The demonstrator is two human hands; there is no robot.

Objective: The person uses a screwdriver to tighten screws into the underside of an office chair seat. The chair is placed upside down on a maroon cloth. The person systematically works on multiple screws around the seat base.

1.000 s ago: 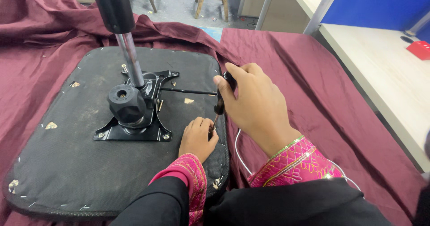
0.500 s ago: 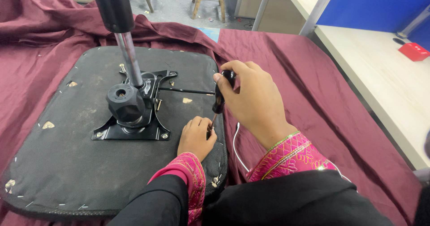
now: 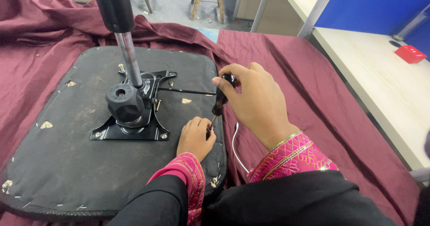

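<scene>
An upturned chair seat (image 3: 67,163), black underneath, lies on a maroon cloth (image 3: 291,73). A black metal mounting plate (image 3: 134,123) with a knob and a chrome gas-lift column (image 3: 127,58) is fixed to it. My right hand (image 3: 255,103) grips a dark-handled screwdriver (image 3: 220,98), held upright with its tip down near the seat's right edge. My left hand (image 3: 195,138) rests on the seat with fingers curled around the screwdriver's tip. What it pinches is hidden.
A thin black lever (image 3: 186,91) runs from the plate toward my right hand. A white cable (image 3: 236,147) lies on the cloth. A pale table (image 3: 385,73) with a small red box (image 3: 410,54) stands at the right. Chair legs stand beyond on the floor.
The screwdriver handle has tilted slightly in my right hand. My left hand has stayed at the tip. The view has shifted a little.
</scene>
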